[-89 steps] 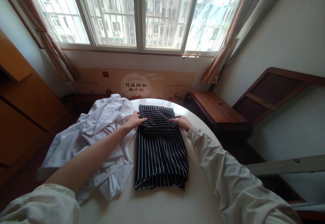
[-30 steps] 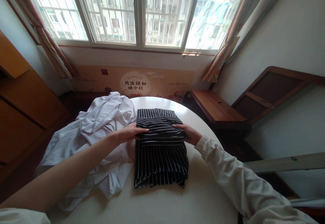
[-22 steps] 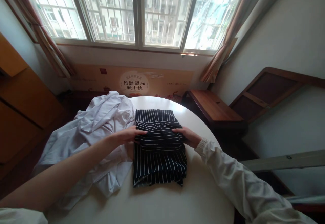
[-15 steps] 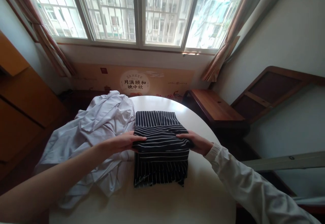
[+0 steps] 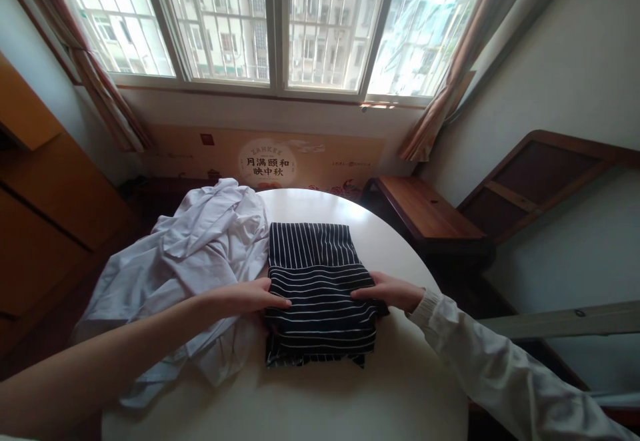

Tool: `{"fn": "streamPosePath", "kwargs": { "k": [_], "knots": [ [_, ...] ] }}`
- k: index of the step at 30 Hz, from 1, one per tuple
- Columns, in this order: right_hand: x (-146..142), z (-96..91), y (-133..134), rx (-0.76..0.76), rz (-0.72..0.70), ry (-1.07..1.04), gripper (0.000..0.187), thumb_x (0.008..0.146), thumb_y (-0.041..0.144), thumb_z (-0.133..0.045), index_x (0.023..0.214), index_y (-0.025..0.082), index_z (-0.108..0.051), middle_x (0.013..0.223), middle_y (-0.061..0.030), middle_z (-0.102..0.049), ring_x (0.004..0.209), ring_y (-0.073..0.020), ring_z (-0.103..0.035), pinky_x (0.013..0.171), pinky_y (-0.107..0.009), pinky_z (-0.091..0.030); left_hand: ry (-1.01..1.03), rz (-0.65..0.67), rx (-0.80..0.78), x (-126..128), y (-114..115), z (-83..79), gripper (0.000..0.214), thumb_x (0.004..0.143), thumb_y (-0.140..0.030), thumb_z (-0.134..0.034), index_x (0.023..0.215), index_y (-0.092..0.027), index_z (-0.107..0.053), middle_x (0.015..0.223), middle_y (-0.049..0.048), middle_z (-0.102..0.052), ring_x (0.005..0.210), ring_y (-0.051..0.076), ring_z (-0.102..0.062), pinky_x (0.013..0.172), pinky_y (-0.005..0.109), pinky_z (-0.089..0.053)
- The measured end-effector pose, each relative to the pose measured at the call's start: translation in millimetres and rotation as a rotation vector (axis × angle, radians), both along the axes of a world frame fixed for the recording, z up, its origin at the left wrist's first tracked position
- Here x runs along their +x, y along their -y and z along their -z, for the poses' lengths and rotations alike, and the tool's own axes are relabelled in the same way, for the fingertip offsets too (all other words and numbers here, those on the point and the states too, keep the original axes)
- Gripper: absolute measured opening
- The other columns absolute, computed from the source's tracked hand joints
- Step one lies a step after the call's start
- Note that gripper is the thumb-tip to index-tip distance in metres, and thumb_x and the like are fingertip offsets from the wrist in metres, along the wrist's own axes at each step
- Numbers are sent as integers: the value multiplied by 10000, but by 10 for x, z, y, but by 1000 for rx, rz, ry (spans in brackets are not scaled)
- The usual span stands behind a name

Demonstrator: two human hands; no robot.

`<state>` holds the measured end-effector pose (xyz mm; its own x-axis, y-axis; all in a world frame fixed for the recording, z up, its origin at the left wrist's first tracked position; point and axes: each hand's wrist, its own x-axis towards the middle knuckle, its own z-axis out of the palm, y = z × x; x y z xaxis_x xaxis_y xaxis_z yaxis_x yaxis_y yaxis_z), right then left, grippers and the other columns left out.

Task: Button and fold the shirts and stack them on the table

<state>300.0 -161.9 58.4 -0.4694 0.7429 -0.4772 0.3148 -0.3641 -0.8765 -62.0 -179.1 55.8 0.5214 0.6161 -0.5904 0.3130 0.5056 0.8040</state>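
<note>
A black cloth garment with white stripes (image 5: 320,288) lies folded on a round white table (image 5: 300,404); its exact kind does not show. Vertical stripes run across the far part, horizontal ones across the near flap. My left hand (image 5: 263,296) grips the left side of the flap, thumb on top and fingers hidden beneath. On the opposite side my right hand (image 5: 387,291) pinches the edge the same way, its thumb over the cloth. Left of the garment, a crumpled pale white cloth (image 5: 200,248) spreads over the table and past its edge, partly behind my left forearm.
A low wooden bench (image 5: 425,208) stands beyond the table at the right. A wooden-framed panel (image 5: 530,181) leans against the right wall. Orange-brown cabinets (image 5: 40,208) stand at the left. Ahead are a barred window (image 5: 325,34) and a printed banner (image 5: 320,154).
Both hands have moved toward me with the held flap. It now covers most of the near vertical stripes, while more of the far striped part shows. The white cloth stays put.
</note>
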Motion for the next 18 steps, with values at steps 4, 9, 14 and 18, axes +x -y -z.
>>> {"fn": "streamPosePath", "kwargs": {
  "k": [4,9,14,18],
  "knots": [
    [163,-155,-129,94,-96,367,532,806,671,-794,950,161,-749,764,-117,-786,529,-205,-699,435,-268,-508,-260,214,173,-177,-134,-153,486,703,-657,-861,730,-193,-719,556,74,-681,445,248,-648,516,357,-512],
    [167,-326,-504,609,61,699,503,902,683,-661,764,200,-695,631,-66,-734,521,-198,-673,608,-312,-514,-529,156,778,-209,-624,-448,530,776,-667,-790,548,-218,-623,502,55,-604,583,244,-658,679,335,-501],
    [-202,-97,-1115,893,294,749,286,932,471,-669,1077,226,-686,984,-68,-789,869,-239,-730,863,-373,-547,-558,-105,1221,175,-1275,-307,334,889,-517,-721,1012,-206,-730,1065,140,-738,1123,346,-654,1051,416,-438],
    [-407,185,-1375,1106,186,666,440,911,442,-682,1275,197,-656,1360,-154,-677,1289,-319,-609,1128,-481,-459,-572,181,1354,449,-1467,30,544,963,-475,-618,1406,-159,-614,1547,179,-542,1447,356,-466,1250,450,-253]
  ]
}}
